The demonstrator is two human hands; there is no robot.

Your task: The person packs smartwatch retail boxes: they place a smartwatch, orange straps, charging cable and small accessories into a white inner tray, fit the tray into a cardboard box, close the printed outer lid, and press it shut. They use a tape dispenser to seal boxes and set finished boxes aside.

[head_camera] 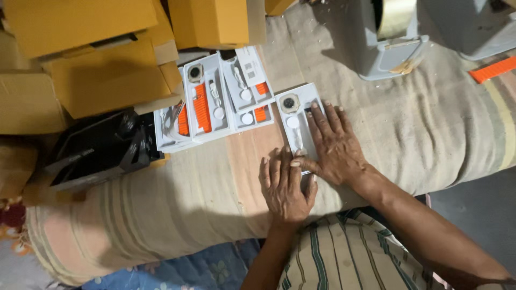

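The striped cloth (344, 258) over the person's lap lies closest, just below both wrists. Above it the left hand (286, 188) rests flat, palm down, fingers together and pointing away, its fingertips on the near end of a white tray (297, 107). The right hand (334, 145) lies flat too, fingers slightly spread, covering the tray's right half; its thumb touches the left hand's fingertips. Neither hand pinches anything; both press down on the tray.

In the tray, just beyond the left fingertips, a white cable (297, 140) and a round white puck (292, 122) show, and past those, at the far end, a watch face (289, 103). The tray sits on a striped blanket (430, 123) that spreads under both hands.

To the left of the hands and further away lie three more trays (207, 99) of the same kind, holding orange straps (202, 107). Left of those sits a black box (97, 150), and beyond it yellow cartons (102, 53) are stacked. Beyond the right hand stands a grey tape dispenser (389, 40), and far to its right a loose orange strap (493, 70) lies on the blanket.
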